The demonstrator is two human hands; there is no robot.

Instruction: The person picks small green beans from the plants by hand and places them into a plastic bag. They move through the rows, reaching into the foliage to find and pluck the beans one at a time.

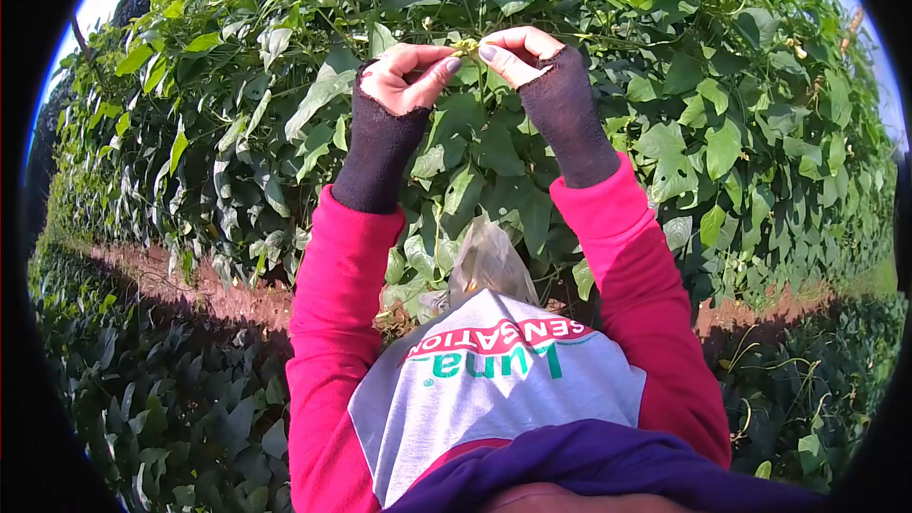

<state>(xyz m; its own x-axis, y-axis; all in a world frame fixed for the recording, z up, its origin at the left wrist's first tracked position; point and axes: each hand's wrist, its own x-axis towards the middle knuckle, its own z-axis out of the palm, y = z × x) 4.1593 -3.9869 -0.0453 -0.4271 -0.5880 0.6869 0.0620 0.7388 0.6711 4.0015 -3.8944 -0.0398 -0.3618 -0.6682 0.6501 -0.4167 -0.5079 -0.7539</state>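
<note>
Both hands are raised in front of the leafy vines [494, 147], in dark fingerless coverings. Between them is a small yellow-green flower cluster [465, 47]. My left hand [408, 75] pinches it from the left side, thumb and finger closed. From the right, my right hand [522, 53] pinches the same cluster with thumb and finger. The fingertips of the two hands are close together, and parts of the cluster are hidden behind them.
A translucent plastic bag [490, 261] hangs at the front of the body, below the hands. Dense climbing foliage stands ahead on both sides. A strip of reddish soil [228, 299] runs along its base, with low leafy plants [190, 399] nearer.
</note>
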